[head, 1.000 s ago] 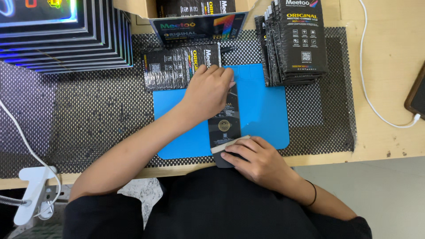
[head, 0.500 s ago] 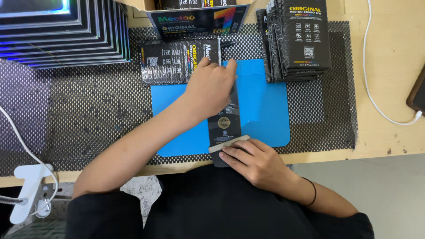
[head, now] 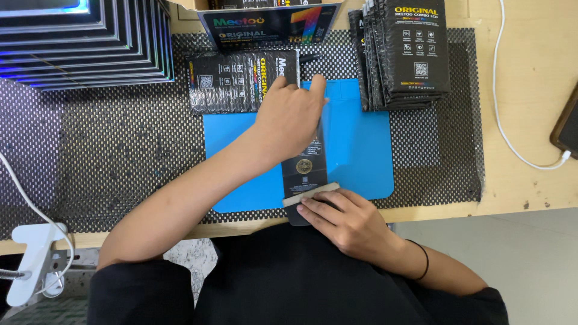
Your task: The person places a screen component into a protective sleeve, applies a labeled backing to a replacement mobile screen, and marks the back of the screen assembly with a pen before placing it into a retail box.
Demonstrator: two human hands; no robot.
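While a long, narrow black box [head: 306, 171] lies lengthwise down the middle of the blue mat [head: 361, 150], both hands rest on it. The left hand [head: 288, 117] lies flat over the far half of the box, palm down, fingers stretched toward the mat's far edge, gripping nothing. The right hand [head: 346, 219] sits at the near end, its fingers laid flat on a pale flap [head: 310, 194] there, pressing rather than clasping; a thin black band circles that wrist.

The blue mat lies on a black mesh liner [head: 108, 162] that covers most of the wooden worktop [head: 530, 78]. Just beyond the left hand's fingertips lies a flat black pouch [head: 232, 81], partly on the mat's far left corner. To the right of the mat stands a leaning row of black packets [head: 406, 51]. An open printed carton [head: 268, 24] sits at the far edge, and a stepped stack of dark trays [head: 84, 45] fills the far left. A white cable [head: 512, 126] trails across the bare wood on the right.
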